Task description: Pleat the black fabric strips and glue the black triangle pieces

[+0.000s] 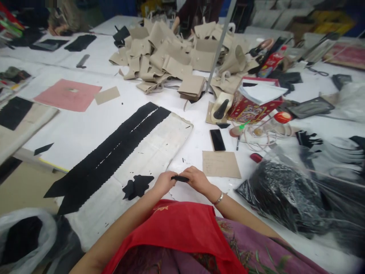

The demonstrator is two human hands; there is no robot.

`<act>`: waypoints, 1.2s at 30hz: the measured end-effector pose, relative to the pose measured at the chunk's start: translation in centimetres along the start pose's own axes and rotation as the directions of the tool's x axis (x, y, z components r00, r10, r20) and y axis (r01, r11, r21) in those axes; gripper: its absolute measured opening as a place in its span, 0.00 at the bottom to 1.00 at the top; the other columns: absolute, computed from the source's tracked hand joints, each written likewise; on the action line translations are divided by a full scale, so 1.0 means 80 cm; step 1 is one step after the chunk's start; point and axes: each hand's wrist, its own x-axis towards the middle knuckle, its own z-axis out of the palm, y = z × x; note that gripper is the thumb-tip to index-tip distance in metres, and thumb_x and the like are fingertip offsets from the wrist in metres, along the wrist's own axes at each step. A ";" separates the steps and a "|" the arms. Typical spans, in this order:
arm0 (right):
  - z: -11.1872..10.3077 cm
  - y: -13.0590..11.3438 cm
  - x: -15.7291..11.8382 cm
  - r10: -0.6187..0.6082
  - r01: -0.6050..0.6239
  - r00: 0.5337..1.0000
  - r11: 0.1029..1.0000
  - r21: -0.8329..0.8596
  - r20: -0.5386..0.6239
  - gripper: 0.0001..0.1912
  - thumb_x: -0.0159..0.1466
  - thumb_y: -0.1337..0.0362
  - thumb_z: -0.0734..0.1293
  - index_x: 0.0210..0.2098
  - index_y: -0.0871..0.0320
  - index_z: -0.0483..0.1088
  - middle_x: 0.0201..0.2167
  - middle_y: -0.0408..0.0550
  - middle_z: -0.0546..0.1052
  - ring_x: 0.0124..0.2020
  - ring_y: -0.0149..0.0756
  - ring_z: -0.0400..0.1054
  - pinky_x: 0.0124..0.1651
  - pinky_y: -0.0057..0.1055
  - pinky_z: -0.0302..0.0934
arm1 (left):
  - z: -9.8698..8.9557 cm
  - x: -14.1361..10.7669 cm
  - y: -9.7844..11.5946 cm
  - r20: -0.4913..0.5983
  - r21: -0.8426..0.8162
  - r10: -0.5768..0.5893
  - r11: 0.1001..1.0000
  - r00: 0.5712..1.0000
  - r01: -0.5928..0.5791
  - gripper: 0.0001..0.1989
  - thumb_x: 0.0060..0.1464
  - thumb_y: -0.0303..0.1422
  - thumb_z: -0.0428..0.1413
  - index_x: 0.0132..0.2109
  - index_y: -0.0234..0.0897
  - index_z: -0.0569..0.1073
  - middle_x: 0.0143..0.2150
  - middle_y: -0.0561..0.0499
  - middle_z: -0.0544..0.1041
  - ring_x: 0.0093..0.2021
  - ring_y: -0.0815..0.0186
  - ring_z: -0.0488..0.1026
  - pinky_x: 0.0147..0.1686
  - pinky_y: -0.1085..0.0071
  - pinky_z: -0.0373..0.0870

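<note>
A small, narrow black piece (180, 178) is held level between my two hands, close to my red apron. My left hand (165, 183) pinches its left end, and my right hand (199, 179) grips the right end. Its exact kind is too small to make out. Left of my hands lies a little heap of black cut pieces (138, 186) on a white cloth (154, 148). Beyond it, long rows of overlapping black pieces (114, 152) with jagged edges run diagonally. A tan card with faint writing (221, 164) lies to the right of my right hand.
A large pile of beige pieces (171, 53) covers the far middle, behind a metal pole (221, 45). On the right are a phone (217, 140), a red box (253, 108) and a plastic bag of black material (285, 190). A pink sheet (68, 95) lies left. Other people sit beyond.
</note>
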 end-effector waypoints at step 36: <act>0.045 0.097 -0.004 0.244 -0.165 0.947 0.926 -0.338 0.207 0.07 0.61 0.67 0.62 0.38 0.60 0.68 0.36 0.51 0.69 0.40 0.41 0.59 0.41 0.35 0.50 | 0.043 0.106 -0.059 0.531 0.823 0.037 0.216 0.847 -0.525 0.09 0.56 0.27 0.45 0.40 0.35 0.69 0.40 0.43 0.69 0.43 0.56 0.62 0.40 0.60 0.57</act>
